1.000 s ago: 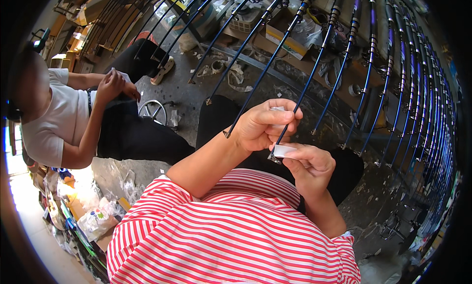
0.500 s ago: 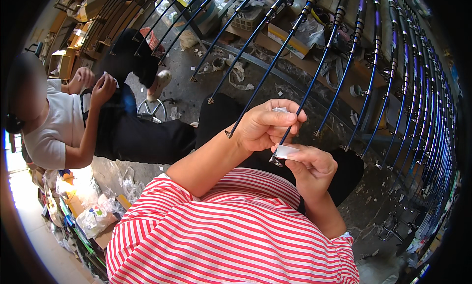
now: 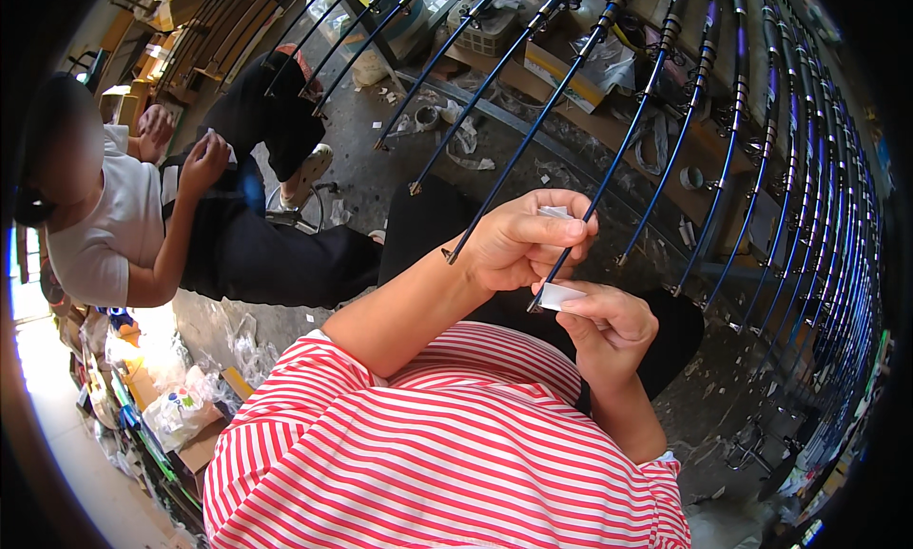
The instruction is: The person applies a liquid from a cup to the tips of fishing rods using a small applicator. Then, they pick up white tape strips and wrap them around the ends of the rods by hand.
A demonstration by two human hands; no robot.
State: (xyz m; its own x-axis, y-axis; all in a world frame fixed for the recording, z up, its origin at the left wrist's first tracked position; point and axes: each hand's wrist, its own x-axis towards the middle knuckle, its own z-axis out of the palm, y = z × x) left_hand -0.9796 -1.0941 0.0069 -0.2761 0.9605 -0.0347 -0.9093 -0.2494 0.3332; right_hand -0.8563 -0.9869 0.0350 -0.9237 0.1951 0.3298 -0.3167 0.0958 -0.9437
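Note:
A thin dark-blue fishing rod point(image 3: 615, 161) slants down to its tip between my two hands. My left hand point(image 3: 533, 237) is closed, its fingertips around the rod a little above the tip. A small white slip point(image 3: 554, 212) also sticks out between its thumb and forefinger. Lower down, my right hand point(image 3: 613, 326) pinches another white slip point(image 3: 561, 296) between thumb and fingers, the slip lying against the rod near the tip. The rod's metal tip guide point(image 3: 534, 307) shows just beside this slip. Some fingers of both hands are hidden.
Many more fishing rods point(image 3: 713, 169) hang in a row across the far side and right. At left sits a co-worker point(image 3: 114, 216) in a white top, hands raised. Boxes point(image 3: 571, 78), plastic bags point(image 3: 181, 416) and floor scraps lie around.
The view has shifted slightly, so the rods sit a little further right. Both hands keep their grips. The white slip in my right hand now lies closer over the rod tip.

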